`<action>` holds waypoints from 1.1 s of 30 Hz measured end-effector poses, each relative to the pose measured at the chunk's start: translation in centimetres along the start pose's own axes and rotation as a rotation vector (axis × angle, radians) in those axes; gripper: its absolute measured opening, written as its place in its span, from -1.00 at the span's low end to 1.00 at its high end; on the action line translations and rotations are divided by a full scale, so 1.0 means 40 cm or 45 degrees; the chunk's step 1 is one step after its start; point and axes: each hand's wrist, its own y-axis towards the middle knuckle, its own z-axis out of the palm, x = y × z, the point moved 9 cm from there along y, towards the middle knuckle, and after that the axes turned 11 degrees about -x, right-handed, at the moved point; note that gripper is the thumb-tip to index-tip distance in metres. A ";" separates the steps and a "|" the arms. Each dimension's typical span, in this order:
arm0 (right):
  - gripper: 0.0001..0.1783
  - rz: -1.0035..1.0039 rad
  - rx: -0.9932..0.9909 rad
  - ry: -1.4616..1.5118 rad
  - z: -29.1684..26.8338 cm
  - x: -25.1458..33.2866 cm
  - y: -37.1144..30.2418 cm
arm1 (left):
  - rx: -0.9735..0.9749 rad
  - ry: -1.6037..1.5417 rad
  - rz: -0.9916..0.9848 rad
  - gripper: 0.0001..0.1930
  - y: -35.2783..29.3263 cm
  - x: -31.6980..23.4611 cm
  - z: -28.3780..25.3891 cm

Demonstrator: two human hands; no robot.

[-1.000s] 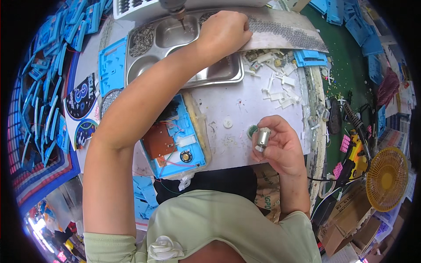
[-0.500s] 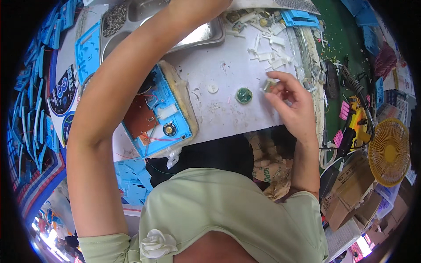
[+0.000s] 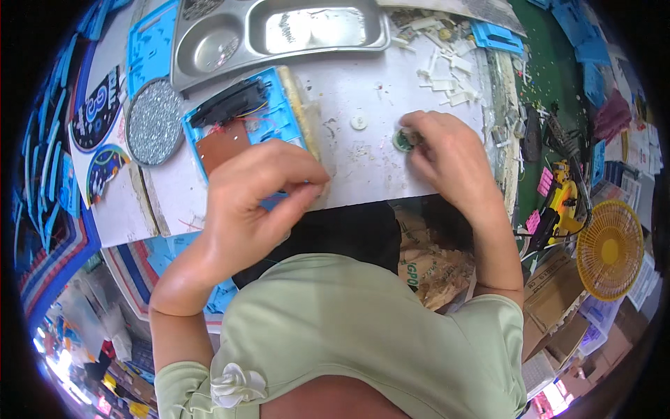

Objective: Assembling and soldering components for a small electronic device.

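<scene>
My left hand is over the near right corner of an open blue casing, thumb and fingertips closed in a pinch; whatever they hold is too small or hidden to name. Inside the casing show a brown board, a black part and thin red wires. Farther right, my right hand grips a small part, mostly covered by its fingers, right at a round green piece. Whether the two touch I cannot tell. A small white disc lies on the table between my hands.
A steel compartment tray stands at the back, with a round dish of small silvery pieces at its left. White plastic parts are scattered at the back right. Right of the table are a yellow fan and cardboard boxes.
My left hand has come back from beyond the steel tray to the casing, its fingers now pinched. My right hand has moved slightly left, bringing its small part to the green piece. The view has shifted.
</scene>
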 end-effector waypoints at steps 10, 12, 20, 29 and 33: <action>-0.47 0.653 0.381 1.784 0.147 0.168 -0.027 | -0.143 -0.186 -0.396 -0.70 -0.094 0.081 0.006; -0.47 0.692 0.444 1.854 0.160 0.188 -0.017 | -0.159 -0.185 -0.406 -0.70 -0.094 0.075 -0.005; -0.50 0.502 0.363 1.556 0.146 0.198 0.005 | -0.285 -0.275 -0.372 -0.72 -0.106 0.090 -0.020; -0.48 -0.530 -0.245 0.717 -0.001 0.315 0.023 | -0.278 -0.067 0.043 -0.79 -0.119 0.056 -0.053; -0.50 -0.611 -0.330 0.736 0.010 0.327 0.005 | -0.274 -0.308 -0.222 -0.80 -0.140 0.091 -0.052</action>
